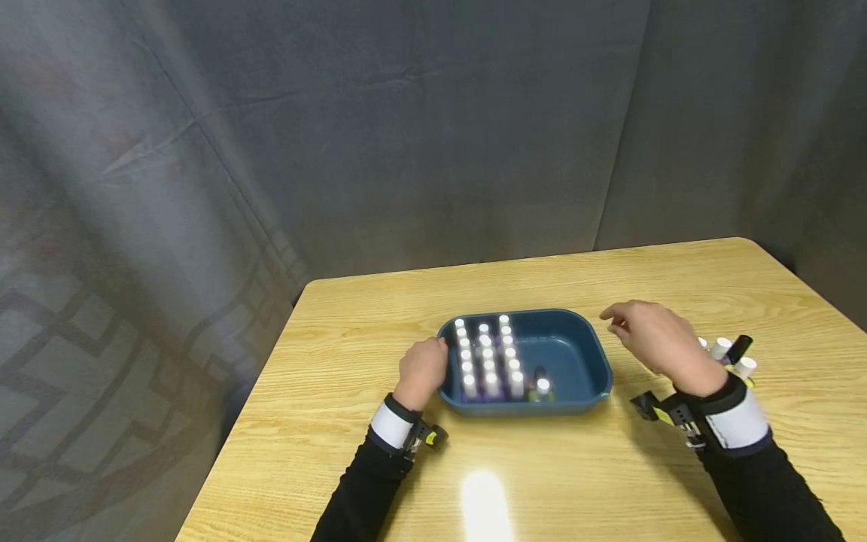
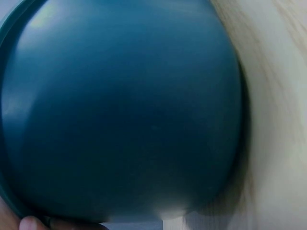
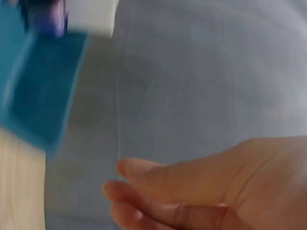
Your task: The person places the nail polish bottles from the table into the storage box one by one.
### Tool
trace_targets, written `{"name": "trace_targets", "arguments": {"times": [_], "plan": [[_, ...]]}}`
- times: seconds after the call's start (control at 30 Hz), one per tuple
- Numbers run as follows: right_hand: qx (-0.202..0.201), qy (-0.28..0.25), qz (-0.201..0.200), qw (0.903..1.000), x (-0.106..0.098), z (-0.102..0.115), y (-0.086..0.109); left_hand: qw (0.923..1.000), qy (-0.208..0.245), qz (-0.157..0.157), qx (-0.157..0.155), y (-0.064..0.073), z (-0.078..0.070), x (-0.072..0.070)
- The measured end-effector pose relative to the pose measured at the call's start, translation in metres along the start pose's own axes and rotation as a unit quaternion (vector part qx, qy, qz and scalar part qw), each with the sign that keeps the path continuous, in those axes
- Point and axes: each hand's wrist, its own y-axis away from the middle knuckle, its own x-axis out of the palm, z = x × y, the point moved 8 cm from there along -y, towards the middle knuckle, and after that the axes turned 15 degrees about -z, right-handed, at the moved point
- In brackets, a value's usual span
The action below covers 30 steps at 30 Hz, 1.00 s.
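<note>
A dark blue plastic tub (image 1: 565,365) sits on the table. In its left part stand rows of small white-capped bottles (image 1: 488,366); a dark-topped bottle (image 1: 539,373) is near the front. My left hand (image 1: 423,369) grips the tub's left rim, and the tub's outer wall (image 2: 124,110) fills most of the left wrist view. My right hand (image 1: 655,339) is in the air just right of the tub, fingers loosely bent and holding nothing. In the right wrist view its thumb and fingers lie close together, apart from the tub (image 3: 45,91) and a purple bottle (image 3: 45,18).
Behind my right wrist, several more bottles (image 1: 721,348) lie or stand on the wooden table (image 1: 352,339), one with a black cap (image 1: 740,348); the wrist partly hides them. A grey curtain (image 1: 433,150) hangs behind the table.
</note>
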Motion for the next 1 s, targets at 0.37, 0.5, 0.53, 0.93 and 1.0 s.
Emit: {"name": "trace_targets", "arguments": {"times": [0.37,0.5,0.53,0.93,1.0], "plan": [[0.132,0.016,0.100,0.9861,0.001,-0.078,0.012,1.0000,0.000,0.004,-0.003,0.001,0.000,0.000],[0.139,0.017,0.114,0.9835,0.005,-0.084,0.013,1.0000,0.001,0.004,-0.001,0.001,-0.001,-0.001],[0.141,0.016,0.118,0.9828,0.007,-0.084,0.013,1.0000,0.001,0.004,0.000,0.001,-0.001,-0.001],[0.138,0.026,0.121,0.9827,0.015,-0.082,0.014,1.0000,-0.001,0.003,0.004,0.000,-0.001,0.001],[0.131,0.032,0.121,0.9833,0.015,-0.081,0.013,1.0000,-0.001,0.005,0.003,0.000,-0.001,0.001]]}}
